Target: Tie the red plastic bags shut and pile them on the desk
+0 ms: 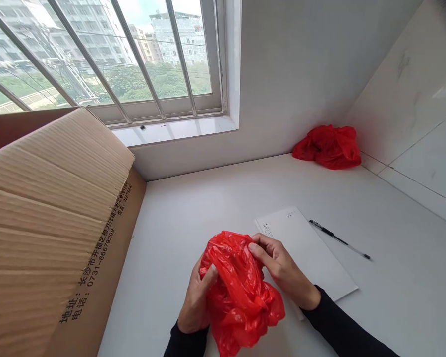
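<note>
A crumpled red plastic bag point(241, 292) is held between both hands above the white table. On its left side, my left hand point(197, 300) grips it with the thumb pressed on the front and the other fingers behind. My right hand point(280, 267) pinches the bag's upper right edge between thumb and fingers. Whatever the bag may contain is hidden by its folds. Just beyond my right hand lies a white sheet or pad of paper point(312, 253) with some small handwriting near its top.
A large open cardboard box point(59, 213) with printed characters stands at the left. To the right of the paper lies a black pen point(338, 239). Another red plastic bag point(329, 147) sits in the far right corner against the wall. A barred window point(141, 64) is behind.
</note>
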### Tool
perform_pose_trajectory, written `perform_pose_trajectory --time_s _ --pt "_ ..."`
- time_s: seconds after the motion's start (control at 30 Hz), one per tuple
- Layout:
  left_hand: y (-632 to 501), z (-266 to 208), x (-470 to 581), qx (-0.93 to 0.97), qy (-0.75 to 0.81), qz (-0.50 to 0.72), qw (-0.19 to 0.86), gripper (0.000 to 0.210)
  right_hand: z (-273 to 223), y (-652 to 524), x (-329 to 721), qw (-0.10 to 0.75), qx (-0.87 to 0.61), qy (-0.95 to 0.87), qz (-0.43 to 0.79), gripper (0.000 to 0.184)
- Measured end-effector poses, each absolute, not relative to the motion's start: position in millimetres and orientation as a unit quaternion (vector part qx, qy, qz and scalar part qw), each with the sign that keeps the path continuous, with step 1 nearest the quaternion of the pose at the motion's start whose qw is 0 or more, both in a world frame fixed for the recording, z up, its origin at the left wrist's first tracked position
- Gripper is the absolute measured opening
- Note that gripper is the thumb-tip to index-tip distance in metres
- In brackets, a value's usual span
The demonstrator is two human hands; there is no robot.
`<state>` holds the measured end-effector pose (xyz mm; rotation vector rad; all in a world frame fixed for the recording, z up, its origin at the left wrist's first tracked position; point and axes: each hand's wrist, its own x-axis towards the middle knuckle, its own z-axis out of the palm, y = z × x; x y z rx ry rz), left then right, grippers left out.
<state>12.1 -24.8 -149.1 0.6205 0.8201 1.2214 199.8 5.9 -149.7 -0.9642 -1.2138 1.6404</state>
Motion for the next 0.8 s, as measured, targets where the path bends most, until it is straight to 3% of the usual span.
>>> perform_pose_trajectory --time_s 0.07,0.27,0.47,0.67,0.8 --pt "-25 -148 12 0.263 0.356 0.551 0.707 0.035 -150 5 199 0.446 -0.404 -0.458 0.654 0.033" --pt "-25 -150 11 0.277 0.39 0.578 0.661 0.025 -151 5 201 0.465 -0.454 -0.489 0.582 0.03" --pt "-25 -150 15 0.293 0.407 0.578 0.644 0.041 -151 2 202 0.423 -0.417 -0.584 0.553 0.03" --pt "-24 -157 15 0.303 0.414 0.576 0.636 0.041 -154 -1 200 0.403 -0.43 -0.584 0.559 0.035" --pt "-24 -169 13 0.278 0.415 0.57 0.653 0.03 -160 1 197 0.417 -0.449 -0.502 0.61 0.048"
